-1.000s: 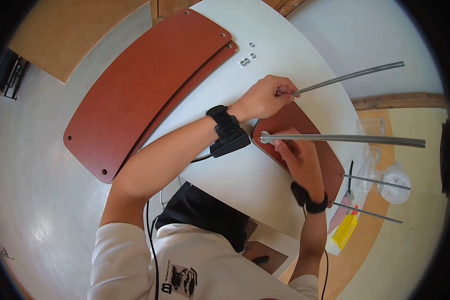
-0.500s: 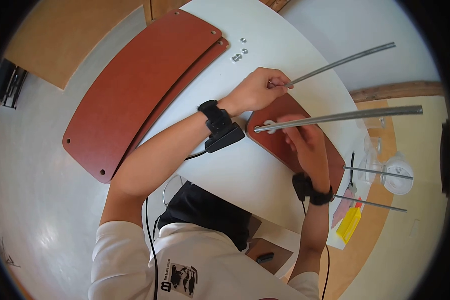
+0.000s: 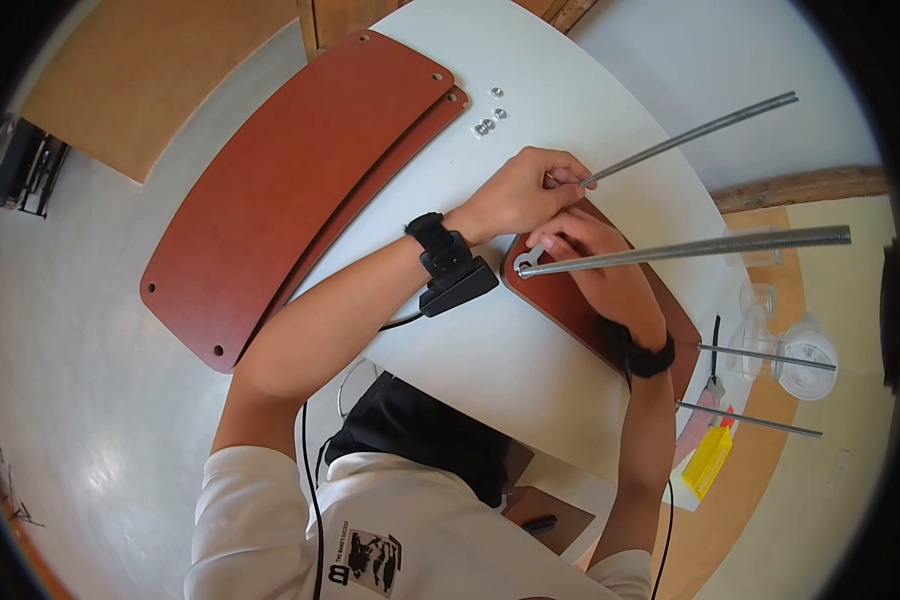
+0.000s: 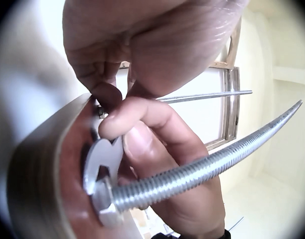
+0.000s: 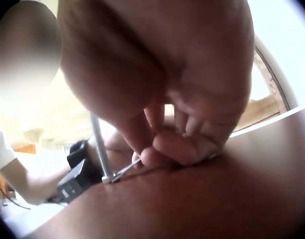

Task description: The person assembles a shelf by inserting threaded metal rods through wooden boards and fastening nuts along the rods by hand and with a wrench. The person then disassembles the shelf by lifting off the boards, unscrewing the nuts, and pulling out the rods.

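A reddish-brown board (image 3: 560, 290) on the white table carries upright threaded rods at its corners. My right hand (image 3: 605, 255) pinches a small flat open-end wrench (image 4: 100, 159) by its handle. The wrench jaw sits right at the hex nut (image 4: 107, 206) round the foot of the near threaded rod (image 3: 690, 250). Just beyond, my left hand (image 3: 525, 190) pinches the far threaded rod (image 3: 690, 138) low down, its fingertips covering the rod's foot. Both hands overlap closely in the left wrist view.
Two larger reddish-brown curved panels (image 3: 300, 180) lie stacked on the left, with corner holes. Several loose nuts (image 3: 490, 120) sit at the far side. Two more rods (image 3: 760, 357) rise at the board's right end, near a yellow object (image 3: 708, 462). Cables trail from both wrists.
My right hand drew the wrench off the nut, then brought it back with the handle swung away from me, toward my left hand. My left hand kept its hold on the far rod.
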The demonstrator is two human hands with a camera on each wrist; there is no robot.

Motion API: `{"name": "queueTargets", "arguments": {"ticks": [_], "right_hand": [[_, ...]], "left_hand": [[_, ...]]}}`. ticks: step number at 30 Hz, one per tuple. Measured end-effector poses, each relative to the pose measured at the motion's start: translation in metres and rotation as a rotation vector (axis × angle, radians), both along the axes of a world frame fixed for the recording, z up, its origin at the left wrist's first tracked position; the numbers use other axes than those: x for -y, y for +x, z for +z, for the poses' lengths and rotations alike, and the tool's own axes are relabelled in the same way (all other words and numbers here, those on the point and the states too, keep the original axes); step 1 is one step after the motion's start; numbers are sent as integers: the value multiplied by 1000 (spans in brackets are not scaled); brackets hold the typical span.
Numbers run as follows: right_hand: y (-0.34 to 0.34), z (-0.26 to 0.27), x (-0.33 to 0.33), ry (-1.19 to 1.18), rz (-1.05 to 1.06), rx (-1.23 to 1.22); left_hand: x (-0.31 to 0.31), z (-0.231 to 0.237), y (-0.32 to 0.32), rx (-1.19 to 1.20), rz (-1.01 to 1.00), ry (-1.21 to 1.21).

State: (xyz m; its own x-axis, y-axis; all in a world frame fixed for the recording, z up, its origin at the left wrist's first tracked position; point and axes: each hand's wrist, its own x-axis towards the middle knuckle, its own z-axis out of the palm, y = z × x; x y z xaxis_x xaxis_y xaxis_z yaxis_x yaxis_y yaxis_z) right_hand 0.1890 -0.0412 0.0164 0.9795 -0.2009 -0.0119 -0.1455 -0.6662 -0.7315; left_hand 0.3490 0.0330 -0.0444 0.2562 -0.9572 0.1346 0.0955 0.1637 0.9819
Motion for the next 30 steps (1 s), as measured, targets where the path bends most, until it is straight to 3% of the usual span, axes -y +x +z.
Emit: {"name": "queueTargets", "arguments": {"ticks": [18, 23, 27, 30], "right_hand": [[-42, -5, -51, -157, -307, 130], [-52, -12, -65, 32, -429, 82], [-62, -9, -55, 113, -399, 88], [-63, -2, -31, 330, -563, 0]], "left_hand": [[3, -8, -1, 27, 22, -73], [1, -5, -1, 35, 26, -56], [1, -4, -2, 35, 26, -39], [-1, -4, -1, 30, 30, -34]]}}
